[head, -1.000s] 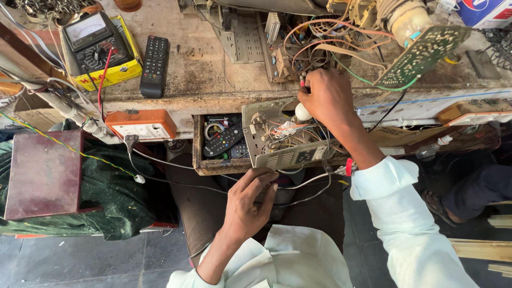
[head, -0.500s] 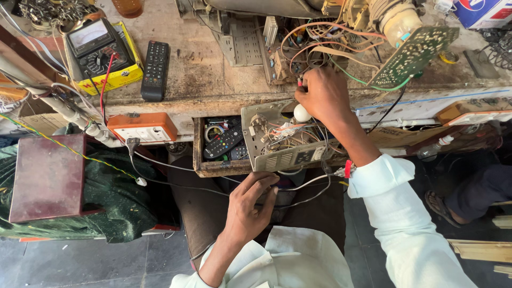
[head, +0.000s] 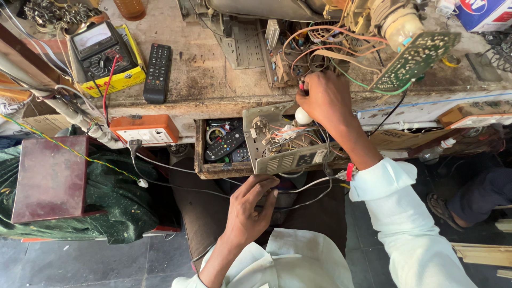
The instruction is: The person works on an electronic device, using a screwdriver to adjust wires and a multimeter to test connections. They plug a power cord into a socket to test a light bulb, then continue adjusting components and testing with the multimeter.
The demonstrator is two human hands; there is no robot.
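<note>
My right hand point(head: 326, 100) reaches over the bench edge into the wiring of an opened television chassis point(head: 277, 48). Its fingers pinch a small red-tipped probe point(head: 301, 84) against the tangle of orange and red wires point(head: 314, 40). A white bulb point(head: 303, 116) sits just under that hand, on a grey metal panel point(head: 290, 157) with loose wires. My left hand point(head: 249, 205) is lower, over my lap, with its fingers curled round thin grey wires point(head: 298, 188) that hang from the panel.
A multimeter point(head: 96, 48) on a yellow box and a black remote point(head: 158, 72) lie at the bench's left. An orange socket box point(head: 145, 129) hangs on the front edge beside an open drawer point(head: 205, 169) of remotes. A green circuit board point(head: 416, 57) sticks out on the right.
My right hand has shifted slightly up and left into the chassis wires. My left hand has stayed curled over my lap.
</note>
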